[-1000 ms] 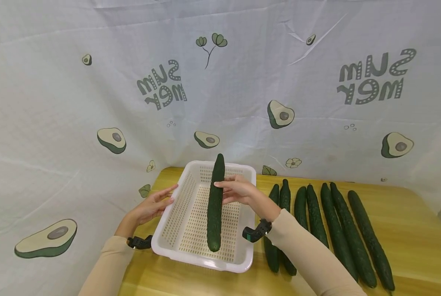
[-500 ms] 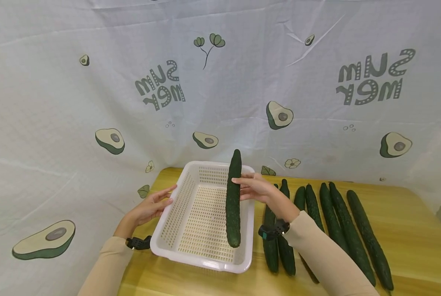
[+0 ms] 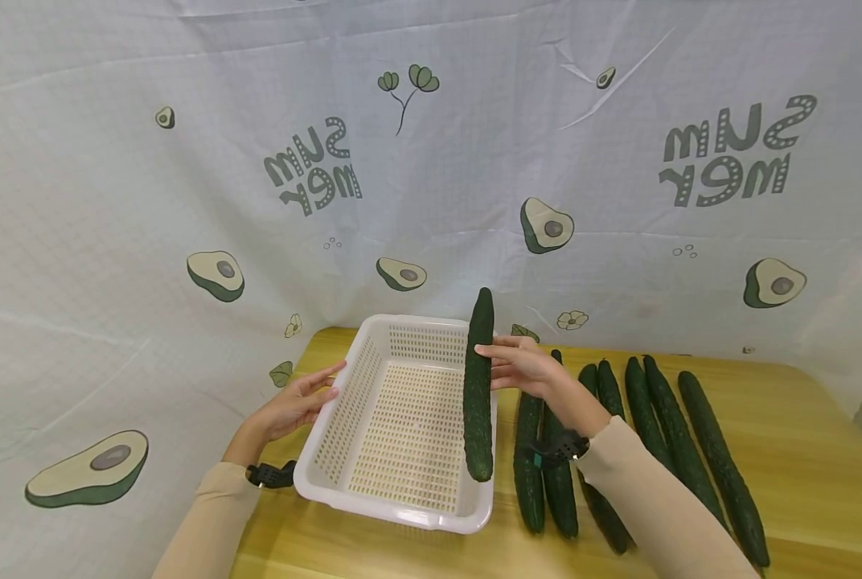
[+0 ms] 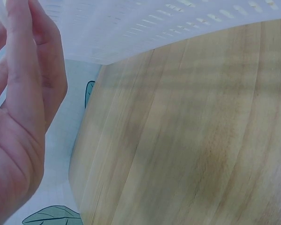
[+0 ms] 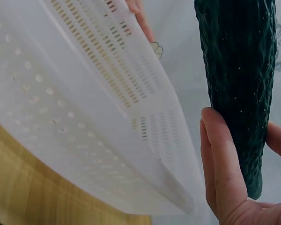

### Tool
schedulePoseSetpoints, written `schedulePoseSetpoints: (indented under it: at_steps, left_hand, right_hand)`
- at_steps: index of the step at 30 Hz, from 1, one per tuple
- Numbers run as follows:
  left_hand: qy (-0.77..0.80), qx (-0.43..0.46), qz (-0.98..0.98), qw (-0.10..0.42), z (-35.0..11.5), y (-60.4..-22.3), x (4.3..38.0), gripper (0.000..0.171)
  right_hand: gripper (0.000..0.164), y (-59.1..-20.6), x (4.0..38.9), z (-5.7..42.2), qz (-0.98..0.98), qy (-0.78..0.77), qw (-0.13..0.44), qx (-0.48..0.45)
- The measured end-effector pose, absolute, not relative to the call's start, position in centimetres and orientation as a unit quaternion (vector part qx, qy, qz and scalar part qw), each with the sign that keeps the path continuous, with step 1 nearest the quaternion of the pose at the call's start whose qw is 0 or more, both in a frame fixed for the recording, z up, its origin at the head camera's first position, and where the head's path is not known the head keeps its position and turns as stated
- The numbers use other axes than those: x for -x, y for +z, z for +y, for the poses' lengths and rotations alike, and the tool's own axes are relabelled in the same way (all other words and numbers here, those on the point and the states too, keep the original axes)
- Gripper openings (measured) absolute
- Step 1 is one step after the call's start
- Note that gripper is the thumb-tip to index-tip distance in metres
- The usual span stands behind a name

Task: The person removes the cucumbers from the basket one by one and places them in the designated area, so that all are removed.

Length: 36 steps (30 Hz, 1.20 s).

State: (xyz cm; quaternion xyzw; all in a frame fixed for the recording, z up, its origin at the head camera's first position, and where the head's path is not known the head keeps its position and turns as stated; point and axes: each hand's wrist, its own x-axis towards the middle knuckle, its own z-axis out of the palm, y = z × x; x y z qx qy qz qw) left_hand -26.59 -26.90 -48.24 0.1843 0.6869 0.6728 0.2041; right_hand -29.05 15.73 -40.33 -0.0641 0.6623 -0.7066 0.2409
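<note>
My right hand (image 3: 528,370) pinches a long dark green cucumber (image 3: 478,394) by its middle, thumb on the near side and fingers behind. The cucumber stands nearly lengthwise over the right rim of a white perforated plastic basket (image 3: 391,515). In the right wrist view the bumpy cucumber (image 5: 239,70) rises beside the basket wall (image 5: 84,136). My left hand (image 3: 297,406) holds the basket's left rim, its thumb at the edge. The left wrist view shows that hand (image 4: 25,103) with bent fingers below the basket side (image 4: 131,28).
Several cucumbers (image 3: 724,466) lie side by side on the wooden table (image 3: 800,450), right of the basket; my right forearm (image 3: 655,498) crosses over some of them. A pale printed cloth (image 3: 438,201) hangs behind the table.
My right hand has carried the cucumber rightward, from above the basket's middle to over its right rim. My left hand and the basket stay in place.
</note>
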Motion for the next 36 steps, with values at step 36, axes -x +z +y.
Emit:
schedulePoseSetpoints:
  at_steps: [36]
  left_hand:
    - [0.675,-0.168,0.689,0.203,-26.6,-48.0,26.3,0.061]
  right_hand:
    - [0.089,-42.1,28.1,26.0,0.706,-0.678,0.203,0.024]
